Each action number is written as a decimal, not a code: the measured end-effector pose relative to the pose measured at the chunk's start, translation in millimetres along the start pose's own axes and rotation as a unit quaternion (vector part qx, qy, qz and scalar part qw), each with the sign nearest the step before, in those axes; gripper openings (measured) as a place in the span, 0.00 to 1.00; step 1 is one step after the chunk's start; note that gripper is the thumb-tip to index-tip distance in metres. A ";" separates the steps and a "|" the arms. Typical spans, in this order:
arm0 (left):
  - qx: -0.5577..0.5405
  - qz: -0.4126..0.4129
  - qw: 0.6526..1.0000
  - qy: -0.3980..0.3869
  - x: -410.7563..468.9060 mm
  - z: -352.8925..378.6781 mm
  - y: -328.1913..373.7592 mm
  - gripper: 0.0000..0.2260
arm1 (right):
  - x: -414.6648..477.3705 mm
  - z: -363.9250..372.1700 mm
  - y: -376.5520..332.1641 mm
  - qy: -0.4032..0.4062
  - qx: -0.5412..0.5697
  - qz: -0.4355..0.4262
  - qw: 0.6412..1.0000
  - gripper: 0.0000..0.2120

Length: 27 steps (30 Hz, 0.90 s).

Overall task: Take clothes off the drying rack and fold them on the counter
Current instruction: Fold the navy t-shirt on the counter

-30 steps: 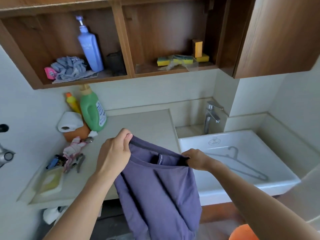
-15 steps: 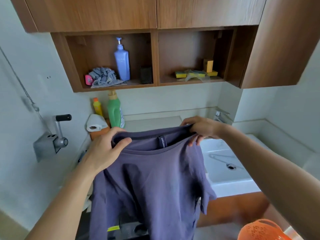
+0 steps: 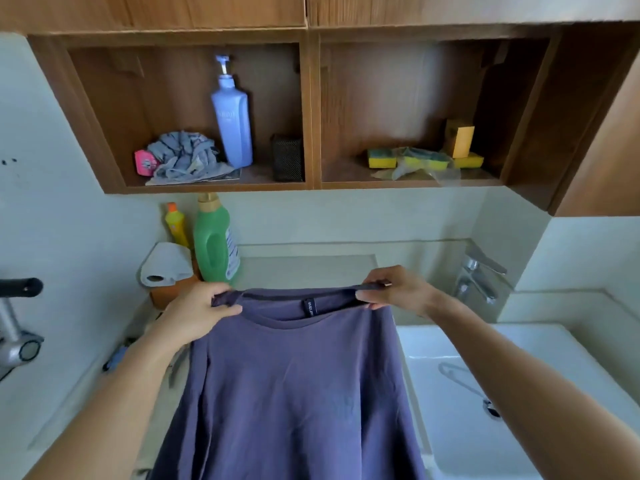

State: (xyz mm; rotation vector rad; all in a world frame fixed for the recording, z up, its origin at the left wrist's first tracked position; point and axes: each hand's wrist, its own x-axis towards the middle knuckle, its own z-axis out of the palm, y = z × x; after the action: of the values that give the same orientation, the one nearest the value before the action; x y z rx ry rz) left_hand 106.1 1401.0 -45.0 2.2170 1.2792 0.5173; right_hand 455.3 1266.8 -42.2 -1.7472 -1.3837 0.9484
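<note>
a: what could go wrong from here?
b: the shirt [image 3: 298,386] hangs in the air in front of the counter [image 3: 304,268], and none of it visibly lies flat yet. its lower part drops out of view, so i'd guess the hem could catch on the counter's front edge or bunch up as it goes down.
a: and the sink?
b: the sink [image 3: 536,348] is just to the right, with a hanger [image 3: 460,379] lying in it. if the shirt swings that way, a sleeve could drape into the basin. on the left, the green bottle [image 3: 214,244] and the paper roll [image 3: 166,265] stand at the back of the counter, and a wide throw could knock them.
a: how do the hands hold it?
b: the left hand [image 3: 197,317] pinches the cloth beside the neckline, thumb on top. the right hand [image 3: 394,292] pinches the other side of the collar the same way. both grips take only the edge, so a slip on one side would let the shirt drop crooked.
a: where's the shirt relative to them?
b: the collar is stretched taut between the two hands, with the label facing the person. the body hangs straight below them.
</note>
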 end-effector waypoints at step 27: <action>0.212 -0.033 0.973 -0.089 218.1 233.2 -97.0 0.28 | 250.0 66.8 192.1 0.009 -0.349 0.054 0.935 0.29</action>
State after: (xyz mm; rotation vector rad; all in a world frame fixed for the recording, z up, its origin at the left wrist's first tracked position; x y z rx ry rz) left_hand 276.2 1574.1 -274.0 2.4810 1.4639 0.0117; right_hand 526.1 1482.8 -270.7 -2.3552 -1.7618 0.5057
